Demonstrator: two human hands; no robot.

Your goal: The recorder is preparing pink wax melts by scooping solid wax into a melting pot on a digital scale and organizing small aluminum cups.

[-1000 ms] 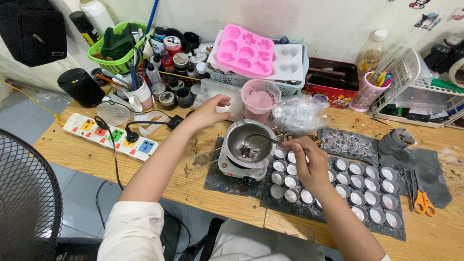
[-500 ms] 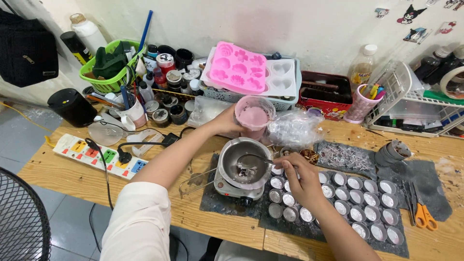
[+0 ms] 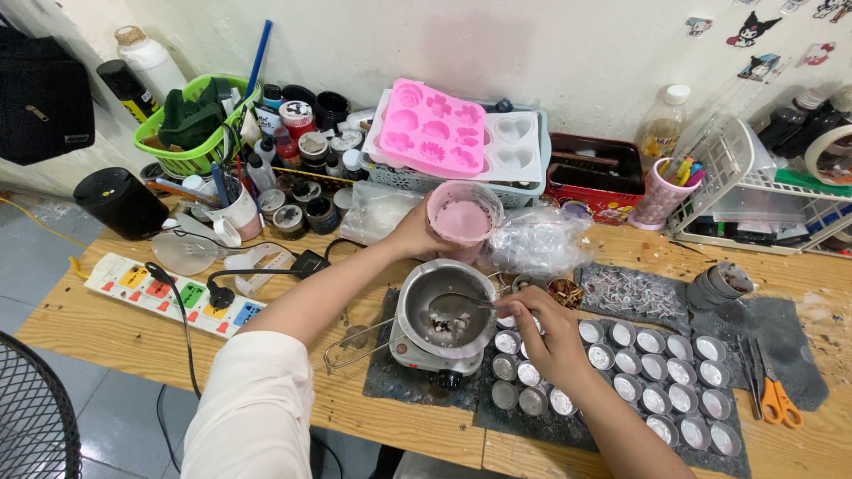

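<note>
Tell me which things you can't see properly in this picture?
All in the head view:
- The bits in the metal pot: too small to tell what they are.
- The spoon handle end: hidden inside the right hand.
- The lower part of the pink cup: covered by the left hand and the pot rim.
- The fan: cut off by the bottom-left edge.
- The small tins: contents too small to make out.

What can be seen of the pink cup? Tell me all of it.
The pink cup is a clear plastic tub, round and wide-mouthed, filled nearly to the rim with pale pink, solid-looking stuff. It stands upright or nearly so, just behind the metal pot, at the back of the wooden table. The left hand grips its near left side; whether it is lifted off the table cannot be told.
</note>
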